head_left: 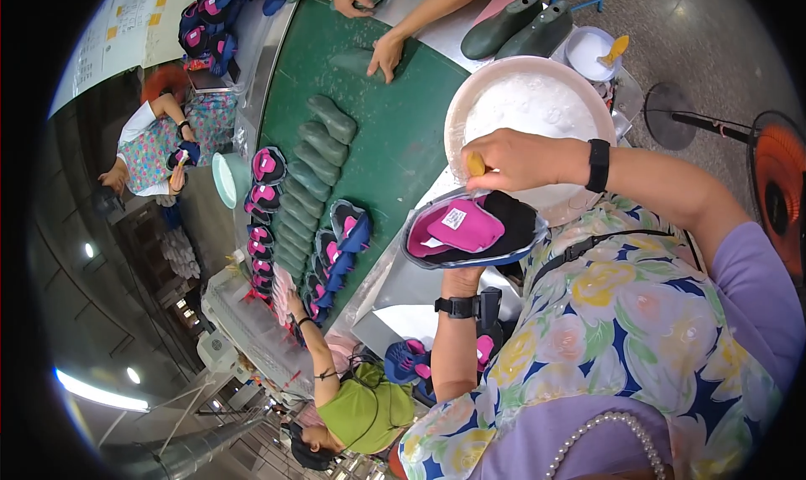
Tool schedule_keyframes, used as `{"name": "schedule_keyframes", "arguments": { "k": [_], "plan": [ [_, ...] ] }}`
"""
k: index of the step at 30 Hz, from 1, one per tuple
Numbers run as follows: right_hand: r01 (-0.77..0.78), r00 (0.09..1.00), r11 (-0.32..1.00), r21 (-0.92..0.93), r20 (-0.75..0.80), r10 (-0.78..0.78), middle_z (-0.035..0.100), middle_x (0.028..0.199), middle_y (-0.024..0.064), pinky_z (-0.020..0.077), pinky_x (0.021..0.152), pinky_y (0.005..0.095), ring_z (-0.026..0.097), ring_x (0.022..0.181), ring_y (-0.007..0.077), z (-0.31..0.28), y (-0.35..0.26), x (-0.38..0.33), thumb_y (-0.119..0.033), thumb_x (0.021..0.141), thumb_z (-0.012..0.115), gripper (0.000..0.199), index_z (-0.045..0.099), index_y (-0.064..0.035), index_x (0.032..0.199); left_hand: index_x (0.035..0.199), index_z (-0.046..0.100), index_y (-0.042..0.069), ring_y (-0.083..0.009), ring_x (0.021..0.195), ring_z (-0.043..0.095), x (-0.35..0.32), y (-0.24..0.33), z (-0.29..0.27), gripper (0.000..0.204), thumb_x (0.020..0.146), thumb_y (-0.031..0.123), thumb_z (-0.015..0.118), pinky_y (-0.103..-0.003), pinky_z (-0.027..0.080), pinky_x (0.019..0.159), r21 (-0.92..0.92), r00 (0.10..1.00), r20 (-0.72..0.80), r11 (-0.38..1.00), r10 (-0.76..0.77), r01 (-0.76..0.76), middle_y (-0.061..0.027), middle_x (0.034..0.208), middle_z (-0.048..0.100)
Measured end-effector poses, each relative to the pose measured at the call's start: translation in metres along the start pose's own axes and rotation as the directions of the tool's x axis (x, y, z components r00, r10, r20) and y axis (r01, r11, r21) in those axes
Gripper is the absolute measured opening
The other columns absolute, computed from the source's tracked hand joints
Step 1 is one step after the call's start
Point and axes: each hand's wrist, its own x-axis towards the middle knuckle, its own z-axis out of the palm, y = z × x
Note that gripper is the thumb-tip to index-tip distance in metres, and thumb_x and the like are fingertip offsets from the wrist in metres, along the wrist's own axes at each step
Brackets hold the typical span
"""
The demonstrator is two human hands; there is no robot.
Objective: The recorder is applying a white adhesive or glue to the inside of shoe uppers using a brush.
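Note:
My left hand (462, 277) holds a navy blue shoe upper (474, 232) from below, its fingers mostly hidden beneath it. The upper's opening faces up and shows a pink tongue with a white label and a black lining. My right hand (525, 157) is closed around a yellow handle (476, 164), just above the upper's edge. The handle looks like a brush's, but its working end is hidden. Behind that hand stands a wide pale pink basin (457, 115) of white foamy liquid. A small white bowl (573, 53) with another yellow-handled brush (614, 50) stands beyond it.
A green conveyor belt (378, 144) carries rows of dark green shoe lasts (315, 165) and navy-pink uppers (348, 224). Another person's hands (386, 56) touch a last at the far end. A person in green (369, 400) reaches onto the belt. An orange fan (772, 178) stands right.

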Motion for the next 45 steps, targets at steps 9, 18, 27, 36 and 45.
{"name": "schedule_keyframes", "arguments": {
  "k": [9,18,27,36,45],
  "plan": [
    [-0.197,0.979,0.978,-0.073,0.037,0.2,0.068,0.078,0.013,0.0512,0.067,0.0341,0.067,0.071,0.0277,-0.041,-0.01,-0.008,-0.022,0.086,0.072,0.022,0.064,-0.0015,0.086,0.142,0.047,0.003,-0.0282,0.123,0.059,-0.012,0.028,0.017,0.052,0.101,0.033,0.052,-0.045,0.049,0.104,0.696,0.922,0.101,0.635,0.374,-0.335,-0.016,0.139,0.055],
    [-0.003,0.993,0.999,-0.052,0.115,0.009,0.065,0.086,0.011,0.0488,0.071,0.0395,0.064,0.078,0.0305,-0.045,-0.01,-0.015,-0.02,0.087,0.071,0.019,0.059,-0.0054,0.088,0.142,0.047,0.003,-0.0289,0.122,0.059,0.003,0.039,-0.008,0.056,0.097,0.035,0.055,-0.045,0.046,0.107,0.56,0.857,0.374,0.651,0.354,-0.513,-0.0152,0.135,0.058],
    [0.022,0.999,0.995,-0.094,0.043,-0.018,0.066,0.086,0.0108,0.05,0.073,0.0363,0.066,0.08,0.0293,-0.076,-0.001,-0.017,-0.018,0.088,0.071,0.017,0.061,-0.0045,0.089,0.143,0.045,0.004,-0.0275,0.124,0.057,0.026,0.023,0.03,0.057,0.097,0.036,0.057,-0.044,0.048,0.105,0.614,0.865,0.247,0.62,0.436,-0.488,-0.014,0.138,0.055],
    [-0.198,0.972,0.979,0.042,-0.118,0.202,0.071,0.086,0.0106,0.0508,0.073,0.0322,0.067,0.079,0.0206,-0.099,0.02,-0.037,-0.017,0.087,0.073,0.016,0.066,-0.0019,0.088,0.139,0.048,0.013,-0.0218,0.116,0.061,0.002,0.072,-0.061,0.041,0.102,0.027,0.053,-0.04,0.053,0.098,0.918,0.496,0.349,-0.183,0.795,-0.352,-0.0051,0.13,0.059],
    [-0.477,0.873,0.879,0.009,-0.116,0.474,0.07,0.079,0.008,0.0505,0.068,0.0287,0.066,0.074,0.015,-0.095,0.044,-0.076,-0.009,0.085,0.072,0.011,0.065,-0.0004,0.086,0.129,0.05,0.017,-0.023,0.112,0.061,0.075,0.171,-0.109,0.03,0.101,0.004,0.048,-0.043,0.056,0.091,0.401,0.574,-0.178,0.592,0.799,-0.699,-0.0057,0.126,0.06]
  ]
}}
